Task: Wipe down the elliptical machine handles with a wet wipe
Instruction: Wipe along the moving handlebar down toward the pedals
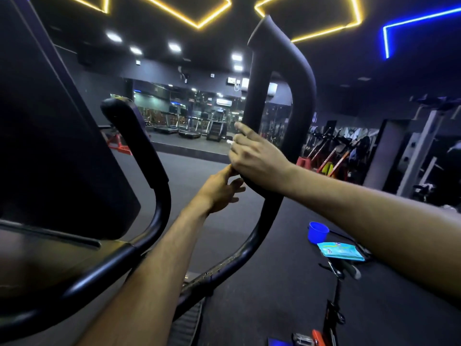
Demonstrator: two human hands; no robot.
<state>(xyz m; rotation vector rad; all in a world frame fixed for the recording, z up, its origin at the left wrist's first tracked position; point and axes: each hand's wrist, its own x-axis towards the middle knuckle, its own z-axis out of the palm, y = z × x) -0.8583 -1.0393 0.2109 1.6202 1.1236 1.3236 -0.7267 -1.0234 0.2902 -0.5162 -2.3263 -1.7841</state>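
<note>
Now two hands, left hand and right hand, touch one handle.

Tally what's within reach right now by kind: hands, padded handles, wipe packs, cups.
hands: 2, left and right
padded handles: 2, tall loop and short grip
wipe packs: 1
blue cups: 1
Total: 6

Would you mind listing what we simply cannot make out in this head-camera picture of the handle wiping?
- Wet wipe: only a white scrap shows; the right hand covers the rest.
- Handle under that hand: hidden by the fingers.
- Left hand: its fingertips are hidden behind the right hand.
- Blue packet: print too small.
- Console: dark, cut by the left edge.
</note>
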